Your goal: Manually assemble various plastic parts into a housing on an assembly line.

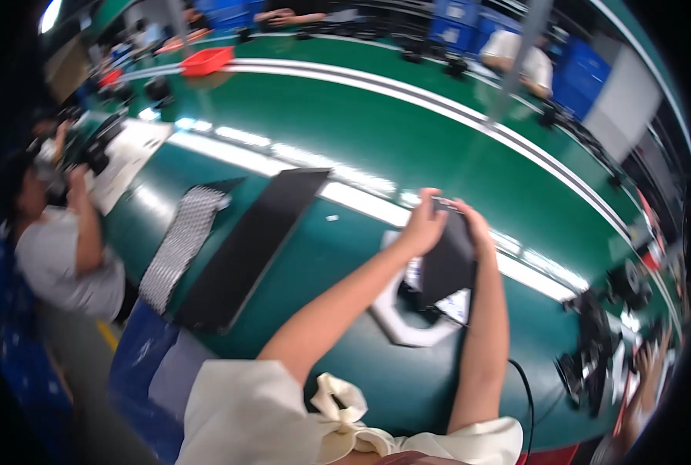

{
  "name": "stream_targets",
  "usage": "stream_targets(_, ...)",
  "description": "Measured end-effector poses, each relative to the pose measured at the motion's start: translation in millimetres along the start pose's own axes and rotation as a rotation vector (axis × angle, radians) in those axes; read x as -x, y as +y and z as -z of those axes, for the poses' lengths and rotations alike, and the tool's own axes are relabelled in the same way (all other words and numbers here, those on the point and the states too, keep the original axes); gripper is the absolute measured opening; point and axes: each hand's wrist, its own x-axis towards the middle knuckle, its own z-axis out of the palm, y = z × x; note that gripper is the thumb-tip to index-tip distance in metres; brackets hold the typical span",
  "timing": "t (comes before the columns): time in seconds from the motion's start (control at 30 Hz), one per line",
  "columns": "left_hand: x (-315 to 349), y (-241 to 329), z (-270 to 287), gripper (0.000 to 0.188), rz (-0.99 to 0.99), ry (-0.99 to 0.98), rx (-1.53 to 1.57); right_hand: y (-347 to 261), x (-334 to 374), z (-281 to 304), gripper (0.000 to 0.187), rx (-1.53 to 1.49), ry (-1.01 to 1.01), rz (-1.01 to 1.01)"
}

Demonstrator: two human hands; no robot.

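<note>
Both arms reach forward over the green table to a dark box-like piece point(448, 260), whose exact kind I cannot make out. My left hand point(424, 225) grips its far left edge, with the fingers curled round it. At the far right edge, my right hand point(475, 226) holds the same piece. Beneath it lies a white angular ring-shaped holder point(407, 332), partly covered, with dark parts inside its opening. A white printed sheet or label point(455, 305) shows below the piece, next to my right forearm.
Left of my arms lie a long black panel point(256, 252) and a silver bubble-textured strip point(181, 244). Black parts with cables point(589, 356) sit at the right. Co-workers sit on both sides. Beyond runs a green conveyor point(322, 101) with a red tray point(207, 61).
</note>
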Motion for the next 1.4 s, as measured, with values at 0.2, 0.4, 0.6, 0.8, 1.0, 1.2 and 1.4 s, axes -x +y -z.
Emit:
stream_targets(0.2, -6.0, 0.4, 11.0, 0.040, 0.285, -0.117, 0.065, 21.5, -24.0, 10.3, 0.027, -0.324, -0.198, -0.150)
stream_targets(0.4, -5.0, 6.0, 19.3, 0.056, 0.365, -0.059, 0.214, 14.0, -13.0, 20.8, 0.027, -0.387, -0.556, -0.097)
stream_targets(0.6, 1.5, 5.6, 9.3, 0.045, 0.236, 0.005, -0.023, 13.3, 4.0, 26.2, 0.022, -0.383, -0.519, -0.089)
stream_targets(0.8, -13.0, -9.2, 23.7, 0.025, 0.213, -0.068, -0.052, 13.8, -4.4, 14.6, 0.025, -0.379, -0.455, -0.041)
stream_targets(1.0, -22.9, -26.8, 14.0, 0.033, 0.321, -0.073, -0.121, 16.3, -1.3, 22.4, 0.022, -0.440, -0.379, -0.034)
stream_targets(1.2, -28.2, -36.5, 19.9, 0.030, 0.260, -0.065, -0.232, 17.0, -6.2, 17.1, 0.023, -0.574, -0.326, 0.021)
stream_targets(1.4, -32.3, -51.0, 26.5, 0.033, 0.175, -0.028, -0.301, 24.2, -13.2, 11.1, 0.016, -0.460, -0.264, 0.084)
